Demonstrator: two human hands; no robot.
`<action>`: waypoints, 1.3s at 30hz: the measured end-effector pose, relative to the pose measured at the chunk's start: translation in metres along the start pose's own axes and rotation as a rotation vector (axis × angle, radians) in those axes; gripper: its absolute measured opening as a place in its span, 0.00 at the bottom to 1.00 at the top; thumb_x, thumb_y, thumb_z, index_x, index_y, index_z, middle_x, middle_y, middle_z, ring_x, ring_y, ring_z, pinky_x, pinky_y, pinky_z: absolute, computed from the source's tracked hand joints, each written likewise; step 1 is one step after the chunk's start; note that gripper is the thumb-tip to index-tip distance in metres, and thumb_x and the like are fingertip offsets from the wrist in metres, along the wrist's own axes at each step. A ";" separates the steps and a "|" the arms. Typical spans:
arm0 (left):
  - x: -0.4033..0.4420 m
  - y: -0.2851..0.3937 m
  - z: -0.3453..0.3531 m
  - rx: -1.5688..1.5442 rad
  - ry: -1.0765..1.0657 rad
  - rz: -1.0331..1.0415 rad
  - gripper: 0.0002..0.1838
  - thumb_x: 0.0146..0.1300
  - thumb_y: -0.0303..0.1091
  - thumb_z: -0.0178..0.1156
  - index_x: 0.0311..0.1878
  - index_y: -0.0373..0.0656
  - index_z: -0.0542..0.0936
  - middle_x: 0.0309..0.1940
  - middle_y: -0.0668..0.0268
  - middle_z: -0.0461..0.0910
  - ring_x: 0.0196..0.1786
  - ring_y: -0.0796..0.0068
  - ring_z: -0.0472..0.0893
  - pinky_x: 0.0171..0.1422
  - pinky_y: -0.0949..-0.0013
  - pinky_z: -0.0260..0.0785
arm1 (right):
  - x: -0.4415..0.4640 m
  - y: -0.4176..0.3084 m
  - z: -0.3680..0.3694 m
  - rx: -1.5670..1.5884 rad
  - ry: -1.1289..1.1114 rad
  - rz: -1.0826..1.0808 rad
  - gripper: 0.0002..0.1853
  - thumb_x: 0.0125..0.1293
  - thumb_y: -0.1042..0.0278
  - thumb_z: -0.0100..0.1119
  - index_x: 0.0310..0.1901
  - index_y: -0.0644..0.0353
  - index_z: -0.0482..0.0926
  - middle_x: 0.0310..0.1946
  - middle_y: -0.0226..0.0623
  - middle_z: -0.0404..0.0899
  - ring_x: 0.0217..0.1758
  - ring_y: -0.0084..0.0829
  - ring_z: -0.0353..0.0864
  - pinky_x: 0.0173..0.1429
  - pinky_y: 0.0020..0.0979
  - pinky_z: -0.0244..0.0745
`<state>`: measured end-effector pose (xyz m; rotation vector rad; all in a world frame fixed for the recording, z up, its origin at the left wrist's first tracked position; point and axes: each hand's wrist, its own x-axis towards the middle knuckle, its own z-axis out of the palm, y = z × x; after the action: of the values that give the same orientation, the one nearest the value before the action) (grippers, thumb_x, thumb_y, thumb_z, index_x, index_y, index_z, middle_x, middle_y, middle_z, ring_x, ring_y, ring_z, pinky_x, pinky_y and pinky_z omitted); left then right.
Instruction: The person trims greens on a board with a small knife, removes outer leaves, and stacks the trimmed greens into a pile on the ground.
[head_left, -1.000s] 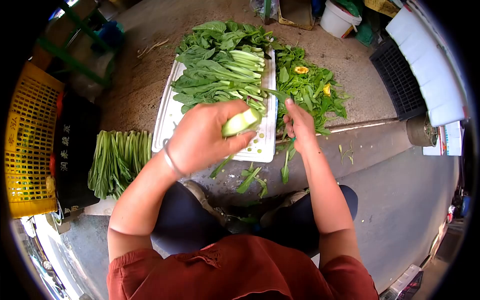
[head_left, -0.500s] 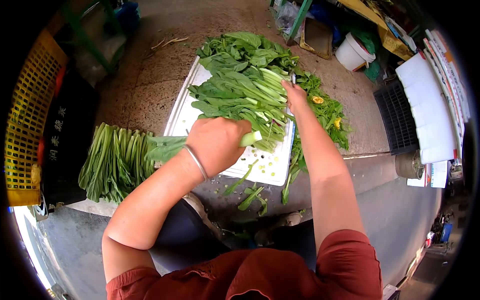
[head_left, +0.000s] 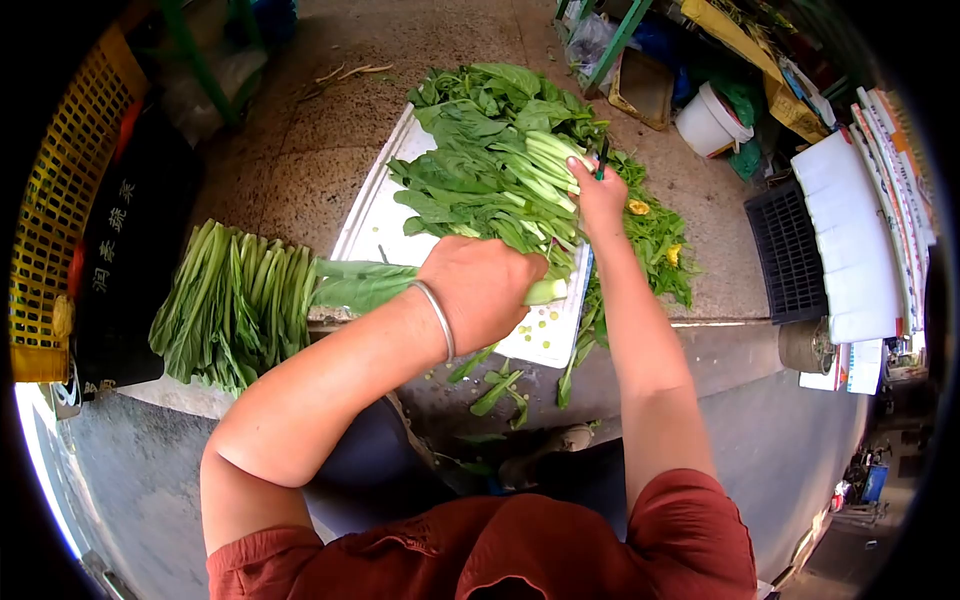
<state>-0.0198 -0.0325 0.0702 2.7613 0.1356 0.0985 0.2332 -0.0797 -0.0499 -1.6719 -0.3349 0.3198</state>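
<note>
My left hand (head_left: 480, 290), with a silver bangle at the wrist, is closed round a leafy green stalk (head_left: 365, 285). The stalk's pale cut end points right, over a white foam board (head_left: 375, 215). Farther off, my right hand (head_left: 600, 200) is closed on what looks like a small knife (head_left: 603, 160), dark with a bit of green; most of it is hidden. That hand is at the pale stem ends of a pile of leafy greens (head_left: 470, 150) lying on the board. Small round stem slices are scattered at the board's near end.
A neat row of greens (head_left: 235, 300) lies to the left, beside a black crate (head_left: 120, 250) and a yellow crate (head_left: 65, 200). Loose trimmings (head_left: 650, 240) lie right of the board. A white bucket (head_left: 712, 122), a black crate (head_left: 790, 250) and foam boxes (head_left: 850, 230) stand farther right.
My left hand has moved right with the stalk, nearer my right hand. The dark tool in my right hand now stands more upright and shows more clearly. The whole view has shifted slightly.
</note>
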 end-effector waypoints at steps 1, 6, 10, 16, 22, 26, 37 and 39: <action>-0.001 0.001 0.000 -0.002 0.001 0.001 0.07 0.48 0.33 0.57 0.33 0.47 0.77 0.22 0.61 0.79 0.28 0.59 0.80 0.34 0.58 0.71 | -0.014 -0.013 0.001 -0.002 0.000 0.000 0.20 0.54 0.60 0.66 0.46 0.60 0.77 0.33 0.33 0.76 0.31 0.23 0.72 0.31 0.26 0.71; -0.006 -0.001 0.000 0.009 0.030 0.014 0.07 0.49 0.34 0.57 0.34 0.48 0.77 0.21 0.60 0.78 0.28 0.59 0.80 0.32 0.58 0.72 | -0.062 -0.012 0.001 -0.463 -0.009 -0.354 0.18 0.53 0.60 0.66 0.43 0.60 0.79 0.31 0.31 0.77 0.28 0.22 0.75 0.33 0.25 0.71; -0.008 -0.001 0.000 0.027 0.010 -0.026 0.08 0.49 0.37 0.58 0.33 0.48 0.77 0.21 0.60 0.78 0.28 0.59 0.80 0.33 0.58 0.72 | -0.069 -0.019 -0.004 -0.136 -0.025 -0.182 0.17 0.53 0.63 0.66 0.43 0.63 0.79 0.32 0.33 0.77 0.28 0.24 0.76 0.35 0.25 0.72; -0.006 -0.003 -0.004 0.039 0.074 -0.043 0.09 0.48 0.35 0.57 0.35 0.48 0.77 0.24 0.60 0.79 0.30 0.60 0.80 0.35 0.58 0.71 | -0.063 -0.053 -0.010 -0.185 -0.018 -0.228 0.16 0.50 0.67 0.68 0.41 0.62 0.80 0.34 0.34 0.78 0.38 0.27 0.76 0.46 0.26 0.69; -0.005 0.001 -0.011 -0.042 0.610 0.054 0.19 0.45 0.29 0.62 0.45 0.48 0.78 0.39 0.62 0.73 0.43 0.63 0.74 0.41 0.65 0.71 | -0.114 -0.127 -0.044 -0.261 -0.207 -0.547 0.16 0.50 0.66 0.68 0.41 0.63 0.80 0.33 0.32 0.78 0.36 0.24 0.75 0.43 0.24 0.69; -0.006 0.018 -0.022 -0.110 0.623 0.205 0.33 0.40 0.28 0.68 0.55 0.48 0.71 0.56 0.55 0.67 0.57 0.57 0.69 0.54 0.62 0.68 | -0.149 -0.130 -0.074 -0.141 -0.348 -0.260 0.17 0.51 0.65 0.68 0.41 0.64 0.80 0.24 0.27 0.76 0.27 0.17 0.72 0.32 0.20 0.67; 0.028 0.017 0.032 -1.019 0.027 -0.075 0.27 0.43 0.26 0.69 0.49 0.37 0.71 0.37 0.68 0.77 0.38 0.81 0.74 0.46 0.74 0.69 | -0.174 -0.097 -0.101 0.356 -0.366 -0.032 0.18 0.59 0.61 0.61 0.46 0.64 0.76 0.24 0.28 0.75 0.18 0.13 0.61 0.22 0.18 0.57; 0.035 0.015 0.034 -1.044 -0.017 -0.070 0.27 0.44 0.24 0.69 0.50 0.38 0.70 0.39 0.71 0.76 0.41 0.82 0.74 0.49 0.75 0.68 | -0.170 -0.090 -0.108 0.310 -0.312 -0.077 0.20 0.62 0.60 0.56 0.51 0.65 0.73 0.26 0.29 0.74 0.19 0.12 0.59 0.23 0.16 0.56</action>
<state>0.0187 -0.0548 0.0454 1.7141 0.1255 0.0907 0.1173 -0.2351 0.0558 -1.3015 -0.5513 0.5483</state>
